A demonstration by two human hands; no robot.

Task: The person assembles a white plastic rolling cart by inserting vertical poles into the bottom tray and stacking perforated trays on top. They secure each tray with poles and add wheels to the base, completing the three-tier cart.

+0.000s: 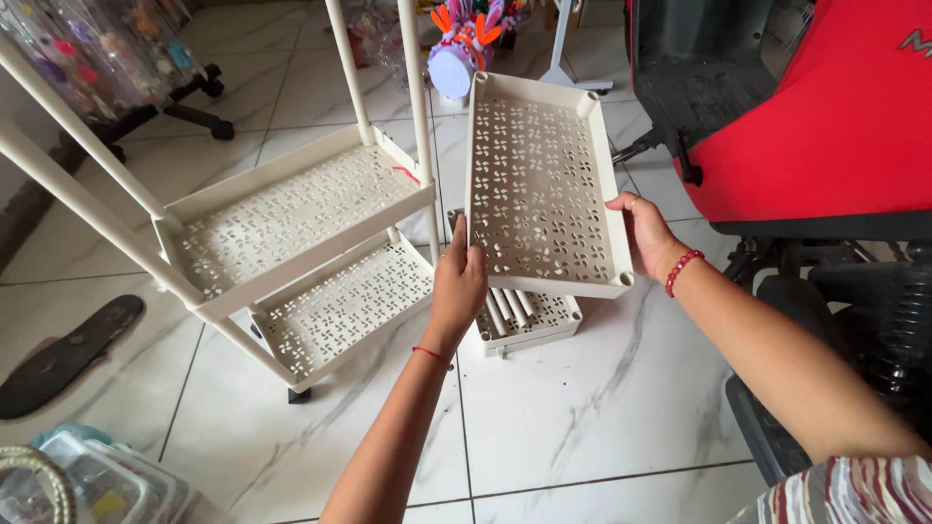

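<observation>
I hold the loose cream tray [540, 189] in the air, just right of the half-built rack [291, 228] and above a second tray [524, 318] lying on the floor. My grip is only at its lower edges, so it could tip and drop onto that tray or knock the rack's poles. My left hand [458, 283] pinches the lower left rim; my right hand [643, 233] curls round the right rim, fingers probably behind.
</observation>
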